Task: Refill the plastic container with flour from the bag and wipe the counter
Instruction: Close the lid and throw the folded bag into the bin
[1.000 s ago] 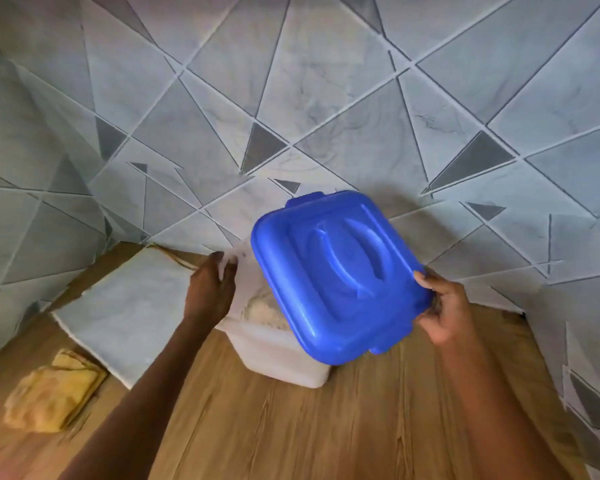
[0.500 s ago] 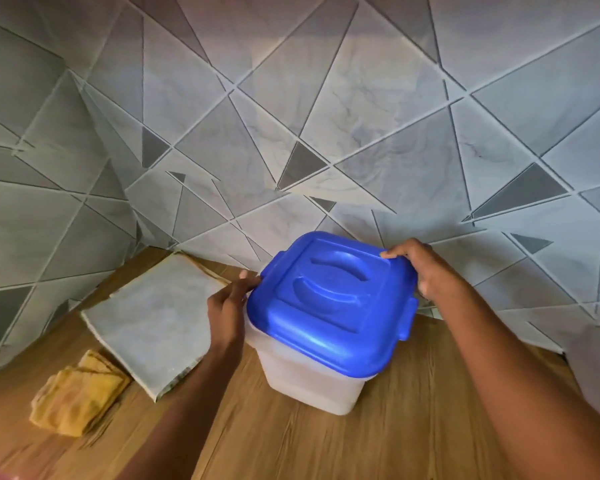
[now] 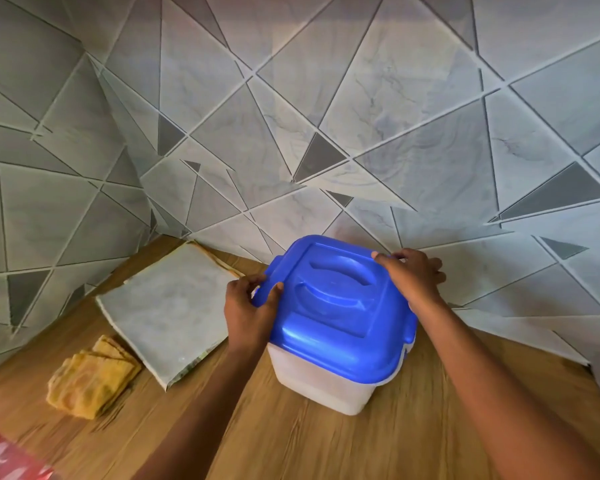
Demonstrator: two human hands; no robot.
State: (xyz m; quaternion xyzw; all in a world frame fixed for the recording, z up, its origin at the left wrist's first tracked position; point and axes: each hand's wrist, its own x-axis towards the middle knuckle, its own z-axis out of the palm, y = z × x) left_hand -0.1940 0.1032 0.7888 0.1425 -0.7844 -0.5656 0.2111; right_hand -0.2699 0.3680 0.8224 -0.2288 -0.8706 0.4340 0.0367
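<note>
- Plastic container [image 3: 321, 382] sits on the wooden counter [image 3: 291, 441], near the tiled wall [image 3: 291, 98], right of centre in view. Translucent white body, squarish.
- Blue lid [image 3: 340, 306] is on top of the container, covering it. Can't tell if it's fully snapped down; near-right corner clip looks slightly proud of the rim.
- My left hand [image 3: 248, 306] is at the lid's left edge, fingers curled closed around the blue side tab there, thumb on top, palm against the container's left wall.
- My right hand [image 3: 409, 275] is on the lid's far-right corner, fingers bent over the edge and down the back side, thumb on the lid's top face. Gripping the lid edge, not flat-pressing.
- Both forearms come in from the bottom of the frame, one either side of the container.
- Flour contents not visible; lid and cloudy walls hide the fill level.
- Flat grey-white bag [image 3: 168, 310] lies on the counter left of the container, just beside my left hand, its far end up against the wall. Looks flattened; a yellowish strip shows along its far edge.
- Folded yellow cloth [image 3: 90, 382] lies on the counter at the near-left of the bag, close to its corner, well apart from the container.
- Red patterned thing [image 3: 4, 462] at the bottom-left corner, blurred, can't identify.
- Counter surface around the container shows plain wood grain.
</note>
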